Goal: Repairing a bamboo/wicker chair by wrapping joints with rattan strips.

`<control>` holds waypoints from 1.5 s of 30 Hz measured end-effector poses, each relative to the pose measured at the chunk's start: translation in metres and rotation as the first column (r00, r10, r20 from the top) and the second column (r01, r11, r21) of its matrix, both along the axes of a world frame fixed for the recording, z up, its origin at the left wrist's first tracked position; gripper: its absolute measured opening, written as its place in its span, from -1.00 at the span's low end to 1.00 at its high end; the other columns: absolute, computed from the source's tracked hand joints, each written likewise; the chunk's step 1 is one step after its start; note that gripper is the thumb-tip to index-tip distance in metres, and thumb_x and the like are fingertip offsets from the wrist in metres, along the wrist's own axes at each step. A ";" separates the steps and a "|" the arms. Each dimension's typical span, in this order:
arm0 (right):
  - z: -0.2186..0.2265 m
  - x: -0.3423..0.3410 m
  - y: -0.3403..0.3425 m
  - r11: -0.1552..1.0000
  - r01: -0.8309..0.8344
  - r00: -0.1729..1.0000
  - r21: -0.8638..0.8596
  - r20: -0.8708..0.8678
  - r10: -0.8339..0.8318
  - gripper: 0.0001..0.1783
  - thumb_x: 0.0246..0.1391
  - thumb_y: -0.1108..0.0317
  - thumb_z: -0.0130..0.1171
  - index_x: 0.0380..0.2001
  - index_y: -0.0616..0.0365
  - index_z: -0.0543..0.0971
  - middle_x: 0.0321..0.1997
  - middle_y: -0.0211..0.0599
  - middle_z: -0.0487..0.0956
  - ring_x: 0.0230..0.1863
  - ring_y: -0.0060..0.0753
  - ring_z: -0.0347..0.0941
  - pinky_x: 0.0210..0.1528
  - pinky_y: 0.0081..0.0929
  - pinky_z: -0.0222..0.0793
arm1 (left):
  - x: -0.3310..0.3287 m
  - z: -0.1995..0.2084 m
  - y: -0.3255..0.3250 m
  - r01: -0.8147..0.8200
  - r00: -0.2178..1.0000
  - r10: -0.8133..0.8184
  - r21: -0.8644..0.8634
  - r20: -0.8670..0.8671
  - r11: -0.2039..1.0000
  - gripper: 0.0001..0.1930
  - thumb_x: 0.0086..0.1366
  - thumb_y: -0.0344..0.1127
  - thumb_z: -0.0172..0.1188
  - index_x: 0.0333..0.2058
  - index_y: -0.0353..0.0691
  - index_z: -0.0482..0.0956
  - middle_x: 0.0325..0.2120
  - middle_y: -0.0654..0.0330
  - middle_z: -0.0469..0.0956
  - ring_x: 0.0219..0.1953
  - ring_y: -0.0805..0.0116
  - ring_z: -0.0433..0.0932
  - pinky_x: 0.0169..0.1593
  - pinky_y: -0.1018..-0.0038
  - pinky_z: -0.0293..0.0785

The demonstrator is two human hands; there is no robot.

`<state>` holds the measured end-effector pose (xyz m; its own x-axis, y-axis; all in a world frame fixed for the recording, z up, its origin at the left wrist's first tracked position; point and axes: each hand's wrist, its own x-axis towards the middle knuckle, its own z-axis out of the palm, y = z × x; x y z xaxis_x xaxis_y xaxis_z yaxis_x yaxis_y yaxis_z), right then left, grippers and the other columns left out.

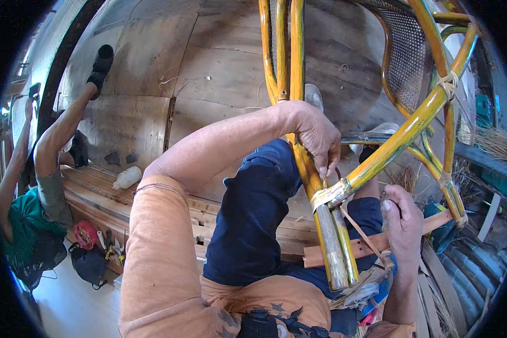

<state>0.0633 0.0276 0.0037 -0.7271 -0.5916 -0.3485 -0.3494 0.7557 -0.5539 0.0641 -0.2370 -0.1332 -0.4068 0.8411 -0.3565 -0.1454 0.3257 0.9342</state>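
Note:
A glossy yellow-and-brown rattan furniture frame (pixel 403 141) leans across my lap. Pale strip binding (pixel 328 196) wraps the joint where a slanting pole meets two parallel poles. My left hand (pixel 318 138) reaches across from the left, thumb and fingers pinched just above that binding; a small brownish tip shows beneath them, too small to name. To the right of the joint, my right hand (pixel 403 219) is raised with fingers curled against the thumb, and what they hold is unclear. A thin reddish-brown strip (pixel 363 234) runs from the joint toward my right wrist.
Across my lap lies a flat wooden board (pixel 315 256), under the poles. A woven-mesh panel (pixel 411 56) stands beyond the frame. At left another person (pixel 48 225) sits near a white bottle (pixel 128 177) and a red bag (pixel 85 234). Loose fibres (pixel 493 141) lie at right.

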 end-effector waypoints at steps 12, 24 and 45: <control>0.013 0.012 -0.029 0.980 -0.183 0.982 -0.083 0.037 0.186 -0.80 0.05 0.48 0.18 -0.21 0.20 0.54 -0.33 -0.13 0.57 -0.33 -0.23 0.55 -0.27 -0.41 0.43 | 0.023 -0.008 0.003 -0.183 0.979 0.157 0.224 0.132 0.957 -0.74 0.18 -0.34 0.29 -0.16 -0.26 0.64 -0.31 0.26 0.65 -0.23 0.46 0.56 -0.09 0.50 0.42; 0.003 0.042 -0.063 0.941 -0.326 0.945 0.092 0.052 0.322 -0.87 0.03 0.34 0.18 -0.41 0.19 0.56 -0.48 -0.14 0.51 -0.43 -0.09 0.50 -0.36 -0.26 0.40 | 0.054 -0.014 0.008 -0.443 0.891 0.393 0.236 0.228 0.865 -0.76 0.10 -0.29 0.37 -0.27 -0.28 0.67 -0.40 0.28 0.65 -0.31 0.48 0.56 -0.15 0.52 0.45; -0.001 0.039 -0.060 0.877 -0.451 0.857 0.163 -0.197 0.477 -0.94 0.03 0.40 0.10 -0.43 0.12 0.45 -0.48 -0.17 0.49 -0.46 -0.11 0.51 -0.44 -0.22 0.42 | 0.092 0.033 0.015 -0.540 0.842 0.537 0.047 0.059 0.841 -0.46 0.15 -0.09 0.26 0.00 -0.36 0.45 -0.19 0.05 0.55 -0.10 0.28 0.52 0.02 0.41 0.41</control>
<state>0.1028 -0.0324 0.0023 -0.4433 -0.8480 -0.2904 -0.7789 0.5248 -0.3434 0.1564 -0.2221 -0.0999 -0.7877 0.5139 -0.3398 -0.3205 0.1292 0.9384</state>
